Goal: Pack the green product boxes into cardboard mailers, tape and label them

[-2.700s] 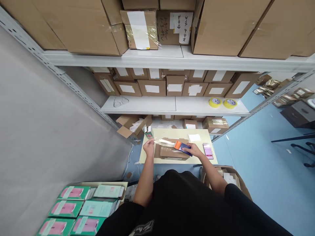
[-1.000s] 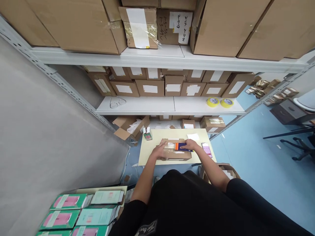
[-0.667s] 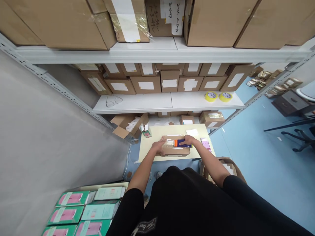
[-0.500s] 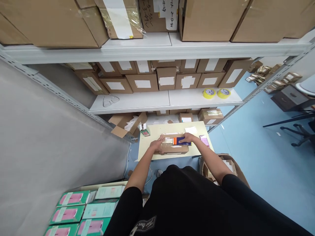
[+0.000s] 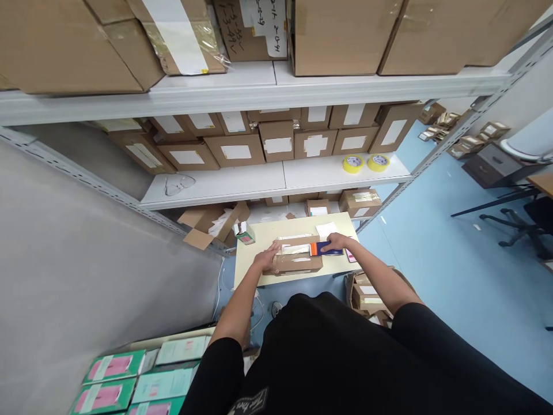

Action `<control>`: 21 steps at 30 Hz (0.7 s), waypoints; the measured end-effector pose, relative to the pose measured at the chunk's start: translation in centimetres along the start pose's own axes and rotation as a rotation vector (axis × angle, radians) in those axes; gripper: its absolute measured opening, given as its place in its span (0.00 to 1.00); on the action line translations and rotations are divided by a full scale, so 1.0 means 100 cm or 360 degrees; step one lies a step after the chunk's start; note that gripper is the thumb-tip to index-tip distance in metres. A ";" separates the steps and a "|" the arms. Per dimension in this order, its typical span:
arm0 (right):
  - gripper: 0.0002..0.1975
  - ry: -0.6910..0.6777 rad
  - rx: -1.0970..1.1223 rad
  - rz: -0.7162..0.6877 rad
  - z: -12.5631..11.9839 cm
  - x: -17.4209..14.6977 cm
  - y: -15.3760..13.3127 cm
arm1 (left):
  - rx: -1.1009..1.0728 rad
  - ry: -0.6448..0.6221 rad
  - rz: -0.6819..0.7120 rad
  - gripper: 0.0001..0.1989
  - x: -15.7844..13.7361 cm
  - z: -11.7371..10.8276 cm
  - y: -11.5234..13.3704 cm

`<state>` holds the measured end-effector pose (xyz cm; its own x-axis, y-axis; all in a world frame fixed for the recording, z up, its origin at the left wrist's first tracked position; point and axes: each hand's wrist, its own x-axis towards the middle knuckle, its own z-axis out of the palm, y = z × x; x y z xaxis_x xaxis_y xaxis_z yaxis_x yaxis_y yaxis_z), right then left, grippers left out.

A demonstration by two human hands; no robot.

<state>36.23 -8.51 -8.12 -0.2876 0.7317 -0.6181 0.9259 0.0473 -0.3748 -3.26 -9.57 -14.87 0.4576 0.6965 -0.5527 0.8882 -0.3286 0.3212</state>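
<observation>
A brown cardboard box lies on the small cream table in front of me. My left hand rests against its left end, fingers stretched out over the top. In my right hand is a dark blue tape dispenser with an orange front, gripped near the box's right edge. A strip of clear tape runs along the box top between my left fingers and the dispenser. A sheet of white paper lies behind my right hand. A phone is partly hidden under my right wrist.
A small green-and-white box stands at the table's back left. Shelves ahead hold cartons, glasses and two yellow tape rolls. An open carton is left of the table. Green boxes lie at lower left.
My right hand has moved the tape dispenser rightward relative to the box, and the tape strip behind it is longer. My left hand stays at the box's left end. The view has shifted slightly.
</observation>
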 end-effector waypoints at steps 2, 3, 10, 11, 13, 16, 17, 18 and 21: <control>0.36 -0.0006 0.0002 0.0021 -0.004 -0.009 0.014 | -0.0004 0.0029 -0.0010 0.67 -0.001 0.000 0.001; 0.35 -0.0001 0.0003 0.0038 -0.005 -0.014 0.023 | -0.0017 0.0046 -0.0011 0.66 -0.002 0.000 0.002; 0.28 0.0056 0.0011 0.0358 -0.022 -0.057 0.100 | -0.0126 0.0067 -0.0018 0.64 -0.006 -0.005 0.006; 0.28 0.0057 0.0006 0.0384 -0.022 -0.059 0.107 | -0.0126 0.0065 -0.0027 0.64 -0.006 -0.006 0.007; 0.29 0.0105 -0.0052 0.0443 -0.018 -0.056 0.110 | -0.0120 0.0068 -0.0051 0.64 -0.005 -0.008 0.009; 0.32 0.0213 -0.0145 0.0547 -0.001 -0.036 0.086 | -0.0114 0.0061 -0.0098 0.63 -0.004 -0.009 0.012; 0.32 0.0230 -0.0143 0.0562 0.008 -0.027 0.073 | -0.0112 0.0053 -0.0115 0.63 -0.003 -0.009 0.013; 0.31 0.0250 -0.0127 0.0574 0.017 -0.018 0.059 | -0.0112 0.0042 -0.0130 0.63 -0.003 -0.009 0.014; 0.26 0.0273 -0.0058 0.0565 0.045 0.008 0.021 | -0.0124 0.0040 -0.0135 0.62 -0.004 -0.010 0.016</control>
<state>36.88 -10.90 -12.48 0.0942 0.8095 -0.5795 0.9694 -0.2072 -0.1320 -2.01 -9.74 -13.37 0.3790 0.7356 -0.5614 0.9172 -0.2178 0.3337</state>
